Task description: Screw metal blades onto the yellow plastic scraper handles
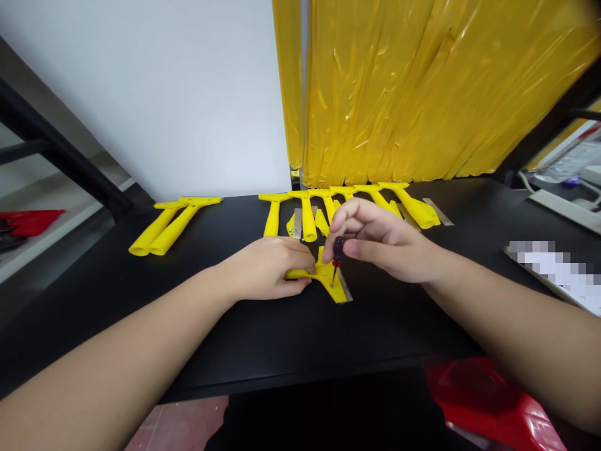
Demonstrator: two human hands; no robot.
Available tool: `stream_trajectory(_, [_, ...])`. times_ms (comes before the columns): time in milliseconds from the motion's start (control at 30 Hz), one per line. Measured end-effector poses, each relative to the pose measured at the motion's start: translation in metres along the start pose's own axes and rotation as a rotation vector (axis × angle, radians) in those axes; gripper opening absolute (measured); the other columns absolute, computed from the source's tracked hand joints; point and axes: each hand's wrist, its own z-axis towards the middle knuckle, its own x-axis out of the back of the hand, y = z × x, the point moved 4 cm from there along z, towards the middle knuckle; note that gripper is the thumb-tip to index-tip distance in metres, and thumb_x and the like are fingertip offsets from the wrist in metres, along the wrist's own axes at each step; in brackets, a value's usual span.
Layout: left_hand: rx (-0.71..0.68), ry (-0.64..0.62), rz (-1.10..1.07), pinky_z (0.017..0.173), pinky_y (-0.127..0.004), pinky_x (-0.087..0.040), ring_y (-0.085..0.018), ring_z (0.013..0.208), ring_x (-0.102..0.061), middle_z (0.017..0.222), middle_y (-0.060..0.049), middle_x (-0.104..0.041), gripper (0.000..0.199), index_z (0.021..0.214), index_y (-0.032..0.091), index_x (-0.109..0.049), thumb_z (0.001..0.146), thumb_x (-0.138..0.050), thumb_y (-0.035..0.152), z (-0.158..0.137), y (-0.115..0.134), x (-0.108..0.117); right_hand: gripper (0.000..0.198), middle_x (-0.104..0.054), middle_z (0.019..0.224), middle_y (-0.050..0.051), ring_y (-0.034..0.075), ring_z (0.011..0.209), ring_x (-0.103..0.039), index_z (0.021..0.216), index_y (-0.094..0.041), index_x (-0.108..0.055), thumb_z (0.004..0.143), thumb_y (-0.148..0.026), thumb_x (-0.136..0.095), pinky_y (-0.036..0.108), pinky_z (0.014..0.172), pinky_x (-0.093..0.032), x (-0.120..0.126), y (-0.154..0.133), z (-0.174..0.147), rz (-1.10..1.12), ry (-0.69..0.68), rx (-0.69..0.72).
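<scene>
My left hand (277, 268) is wrapped round the handle of a yellow scraper (334, 289), pressing it against the black table. Along the scraper's right edge runs a thin metal blade (346, 289). Between thumb and fingers, my right hand (380, 241) pinches a small dark-handled screwdriver (337, 250) with a red collar. It stands nearly upright, its tip at a screw (332, 286) near the scraper head's lower corner. Just behind my hands lie several more yellow scrapers (307, 219) and loose metal blades (297, 223), partly hidden by my fingers.
Two yellow scraper handles (173, 225) lie at the left of the black table (263, 344). A white panel (188, 94) and yellow plastic sheeting (422, 94) stand behind. At the right are a pale flat object (558, 272) and a white strip (568, 210). Something red (493, 401) sits below the front edge.
</scene>
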Motion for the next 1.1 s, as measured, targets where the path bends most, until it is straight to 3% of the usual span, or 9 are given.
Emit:
stream_trajectory(167, [0.004,0.02,-0.042,0.087,-0.03,-0.06,-0.02,0.092,-0.075,0.098,-0.004,-0.078,0.015,0.101,0.025,-0.079,0.094,-0.066,0.021,-0.001,-0.002,-0.001,0.02,-0.052,0.073,-0.005,0.014,0.068,-0.05,0.102,-0.024,-0.051,0.101,-0.036,-0.067,0.031,0.073,-0.049,-0.019,0.02,0.006,0.416,0.058,-0.135])
stream_trajectory(433, [0.003,0.014,-0.067,0.088,-0.03,-0.06,-0.019,0.092,-0.075,0.098,-0.003,-0.078,0.017,0.102,0.026,-0.079,0.094,-0.065,0.02,0.0,-0.001,0.0,0.03,-0.06,0.086,0.0,0.012,0.07,-0.052,0.092,-0.018,-0.06,0.106,-0.044,-0.065,0.032,0.075,-0.047,-0.02,0.022,0.005,0.365,-0.026,-0.123])
stream_trajectory(533, [0.02,-0.009,-0.053,0.087,-0.03,-0.06,-0.019,0.091,-0.074,0.096,-0.003,-0.078,0.018,0.102,0.026,-0.079,0.094,-0.064,0.02,0.001,0.0,0.001,0.044,-0.045,0.066,-0.005,0.012,0.061,-0.042,0.084,-0.018,-0.062,0.11,-0.053,-0.054,0.031,0.071,-0.044,-0.021,0.024,0.006,0.351,-0.069,-0.119])
stream_trajectory(633, [0.025,-0.011,-0.04,0.086,-0.031,-0.06,-0.02,0.089,-0.074,0.094,-0.003,-0.077,0.017,0.1,0.026,-0.079,0.093,-0.065,0.02,0.001,0.0,0.001,0.038,-0.032,0.06,-0.01,0.012,0.055,-0.028,0.097,-0.023,-0.059,0.108,-0.059,-0.056,0.028,0.064,-0.037,-0.023,0.026,0.005,0.371,-0.074,-0.109])
stream_trajectory(733, [0.023,0.003,-0.046,0.086,-0.032,-0.06,-0.02,0.09,-0.074,0.096,-0.003,-0.077,0.015,0.1,0.026,-0.079,0.094,-0.065,0.022,0.0,-0.001,0.0,0.031,-0.044,0.07,-0.007,0.012,0.062,-0.038,0.097,-0.024,-0.054,0.103,-0.051,-0.068,0.029,0.069,-0.041,-0.02,0.024,0.006,0.349,-0.028,-0.101])
stream_trajectory(833, [0.026,0.002,-0.05,0.086,-0.03,-0.059,-0.02,0.091,-0.074,0.098,-0.004,-0.077,0.016,0.1,0.026,-0.078,0.095,-0.064,0.022,0.0,0.0,0.0,0.038,-0.054,0.078,-0.001,0.015,0.074,-0.052,0.083,-0.02,-0.057,0.106,-0.05,-0.062,0.033,0.078,-0.047,-0.018,0.022,0.007,0.305,-0.039,-0.08])
stream_trajectory(933, [0.031,-0.017,-0.042,0.086,-0.03,-0.059,-0.02,0.09,-0.074,0.095,-0.003,-0.077,0.017,0.1,0.025,-0.079,0.094,-0.064,0.019,0.001,0.001,0.001,0.052,-0.04,0.059,-0.006,0.013,0.058,-0.041,0.077,-0.021,-0.058,0.109,-0.061,-0.051,0.034,0.073,-0.047,-0.019,0.023,0.007,0.3,-0.098,-0.116])
stream_trajectory(1000, [0.03,-0.022,-0.032,0.086,-0.03,-0.059,-0.02,0.09,-0.074,0.094,-0.003,-0.077,0.018,0.101,0.026,-0.079,0.093,-0.065,0.019,0.001,0.002,0.001,0.048,-0.029,0.055,-0.01,0.012,0.052,-0.03,0.086,-0.023,-0.057,0.106,-0.066,-0.052,0.032,0.068,-0.045,-0.019,0.023,0.006,0.315,-0.086,-0.143])
stream_trajectory(1100, [0.027,0.005,-0.009,0.085,-0.03,-0.059,-0.02,0.089,-0.074,0.094,-0.003,-0.077,0.016,0.102,0.026,-0.079,0.093,-0.066,0.021,0.0,0.001,0.001,0.038,-0.044,0.066,-0.008,0.013,0.061,-0.04,0.092,-0.025,-0.051,0.102,-0.058,-0.067,0.03,0.071,-0.045,-0.017,0.021,0.005,0.325,-0.009,-0.126])
